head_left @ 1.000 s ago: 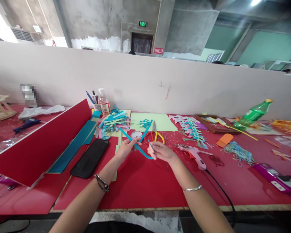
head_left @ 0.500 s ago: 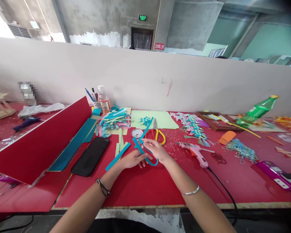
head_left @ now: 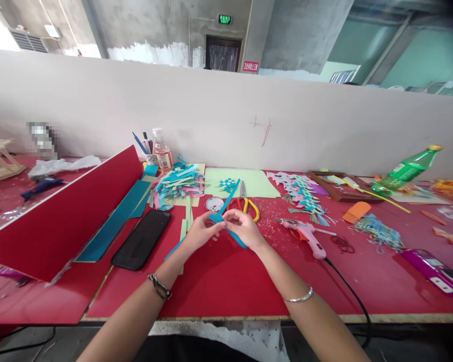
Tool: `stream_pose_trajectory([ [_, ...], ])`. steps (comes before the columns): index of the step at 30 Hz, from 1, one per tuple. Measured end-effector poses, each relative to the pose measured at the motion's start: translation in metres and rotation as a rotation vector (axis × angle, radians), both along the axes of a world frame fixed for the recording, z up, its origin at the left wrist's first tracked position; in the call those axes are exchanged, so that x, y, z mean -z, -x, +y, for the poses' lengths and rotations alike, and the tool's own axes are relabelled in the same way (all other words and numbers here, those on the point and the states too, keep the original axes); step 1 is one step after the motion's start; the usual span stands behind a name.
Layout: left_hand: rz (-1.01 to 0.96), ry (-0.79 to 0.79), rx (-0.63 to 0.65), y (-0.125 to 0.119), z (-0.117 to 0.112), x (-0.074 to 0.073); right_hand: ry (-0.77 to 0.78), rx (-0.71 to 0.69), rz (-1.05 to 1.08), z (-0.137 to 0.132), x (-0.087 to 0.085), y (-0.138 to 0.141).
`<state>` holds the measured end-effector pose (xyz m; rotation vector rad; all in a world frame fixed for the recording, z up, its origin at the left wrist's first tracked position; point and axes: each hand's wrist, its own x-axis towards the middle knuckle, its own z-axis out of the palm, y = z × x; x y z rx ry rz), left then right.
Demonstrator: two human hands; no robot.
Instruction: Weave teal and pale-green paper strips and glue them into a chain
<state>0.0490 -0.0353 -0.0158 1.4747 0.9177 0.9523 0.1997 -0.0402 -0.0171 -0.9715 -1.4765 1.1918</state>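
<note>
Both hands meet over the red tabletop, pinching a folded blue paper strip [head_left: 236, 237] between them. My left hand [head_left: 203, 231] closes thumb and fingers on its left part. Close beside it, my right hand [head_left: 243, 229] grips the strip near the fold. One end points up and away, another slants down beneath the right hand. Just beyond the hands lie scissors [head_left: 251, 208] with red and yellow handles and a small round white lid [head_left: 214, 203]. Pale green strips [head_left: 189, 213] and another blue strip [head_left: 174, 249] lie by the left hand, which partly hides them.
A black phone [head_left: 141, 240] lies left, before a red upright board [head_left: 68, 216]. Behind are a heap of cut strips [head_left: 179, 183] and a green sheet [head_left: 254, 186]. A pink glue gun [head_left: 304, 235] with its cord, woven paper fish shapes [head_left: 300, 193] and a green bottle [head_left: 407, 171] stand right.
The strip's open loop is gone and the strip is folded tighter. My left hand has risen and the two hands have come together at the fold. The view has shifted slightly.
</note>
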Motion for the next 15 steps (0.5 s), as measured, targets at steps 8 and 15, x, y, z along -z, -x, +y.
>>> stream_pose_trajectory([
  [8,-0.031,-0.044,-0.081,0.0008,0.0051,0.0009,-0.180,0.019,-0.174,-0.0020,0.0035,0.0016],
  [15,-0.004,-0.054,-0.194,0.0042,0.0075,0.0032,-0.243,-0.025,-0.372,-0.0041,0.0050,0.0018],
])
